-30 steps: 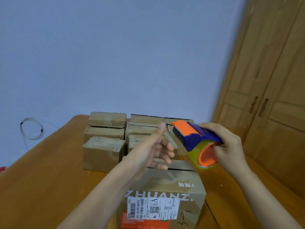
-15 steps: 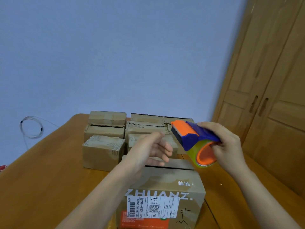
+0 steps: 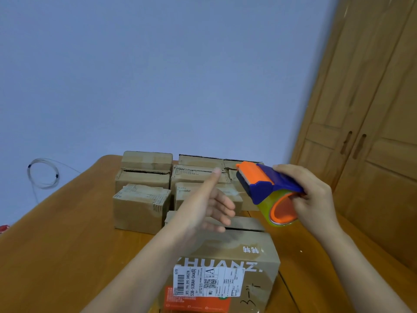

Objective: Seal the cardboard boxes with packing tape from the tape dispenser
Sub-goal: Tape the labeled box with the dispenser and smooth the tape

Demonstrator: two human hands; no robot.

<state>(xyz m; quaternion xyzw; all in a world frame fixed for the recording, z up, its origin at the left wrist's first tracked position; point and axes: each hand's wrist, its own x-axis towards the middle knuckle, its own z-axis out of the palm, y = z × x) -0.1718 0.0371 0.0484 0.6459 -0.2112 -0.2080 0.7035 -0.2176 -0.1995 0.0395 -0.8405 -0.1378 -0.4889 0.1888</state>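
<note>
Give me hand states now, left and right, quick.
Left hand: open, holds nothing, raised above the box.
Right hand: grips the tape dispenser, in the air.

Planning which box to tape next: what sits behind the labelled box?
Behind the labelled box stand smaller boxes in rows, reaching the table's far edge. The left hand and tape dispenser cover the middle and right ones.
</note>
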